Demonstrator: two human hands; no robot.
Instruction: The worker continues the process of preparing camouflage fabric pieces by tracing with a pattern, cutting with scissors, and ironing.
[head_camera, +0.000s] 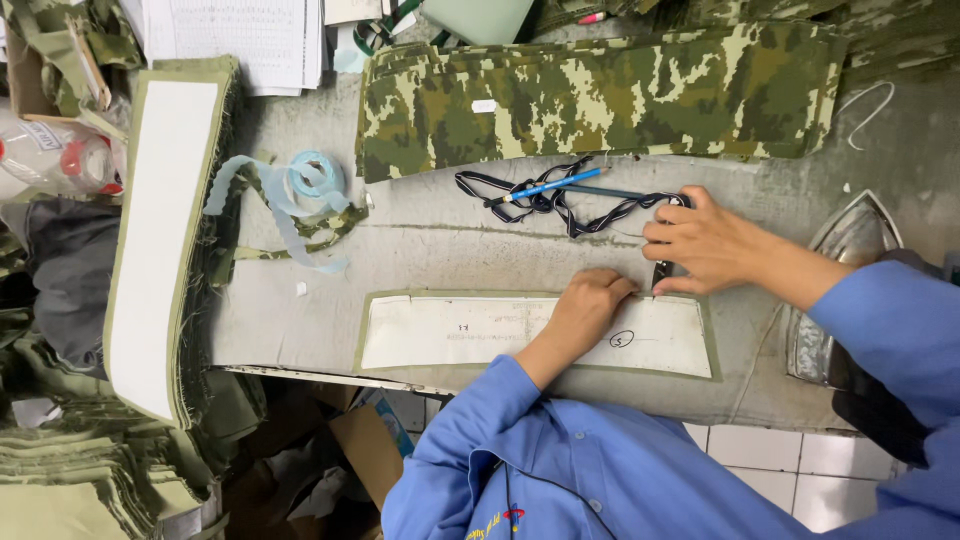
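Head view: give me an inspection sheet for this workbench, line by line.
Surface: grey padded board, worn and stained.
Job's things: white-faced fabric piece with green edge lies flat; left hand presses its top edge; right hand holds a small dark tool there.
Clutter: blue pencil on striped cord; pale blue tape; camouflage stack; iron at right.
Grippers: both hands bare, closed on work.
Cables: nothing seen.
Surroundings: fabric piles at left, tiled floor below.

Small white label (484, 105) on camouflage fabric stack (600, 95); printed white sheets (240, 40) top left.
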